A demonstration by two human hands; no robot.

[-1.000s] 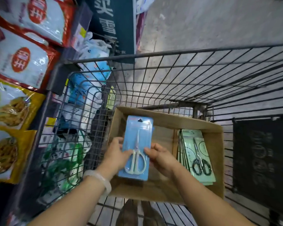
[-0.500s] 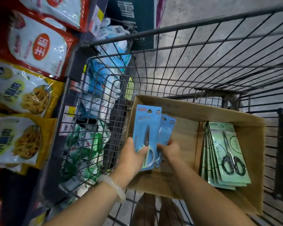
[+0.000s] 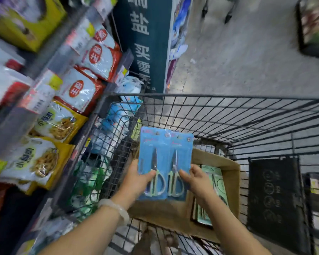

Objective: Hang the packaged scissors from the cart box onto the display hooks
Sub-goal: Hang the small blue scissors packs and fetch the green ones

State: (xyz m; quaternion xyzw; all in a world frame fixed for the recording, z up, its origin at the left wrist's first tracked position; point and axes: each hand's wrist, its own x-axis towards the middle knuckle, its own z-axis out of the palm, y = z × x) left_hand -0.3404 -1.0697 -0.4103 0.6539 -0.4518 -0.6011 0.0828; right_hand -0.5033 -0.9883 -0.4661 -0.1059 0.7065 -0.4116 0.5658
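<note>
Two blue packs of scissors are held side by side, upright, above the cardboard box (image 3: 232,173) in the wire cart (image 3: 247,115). My left hand (image 3: 136,178) grips the left blue pack (image 3: 151,153) at its lower left edge. My right hand (image 3: 197,179) grips the right blue pack (image 3: 181,153) at its lower right edge. The two packs overlap slightly in the middle. A stack of green scissors packs (image 3: 215,183) stands inside the box on its right side, partly hidden by my right arm. No display hooks can be made out.
Store shelves with red-white and yellow food bags (image 3: 81,89) run along the left, close to the cart. A dark blue sign panel (image 3: 145,43) stands ahead. Grey floor (image 3: 238,52) opens ahead and right. A black panel (image 3: 274,196) hangs on the cart's right.
The blue packs were lifted out of the box and fanned apart, one in each hand. The view tilted up toward the shelves and aisle.
</note>
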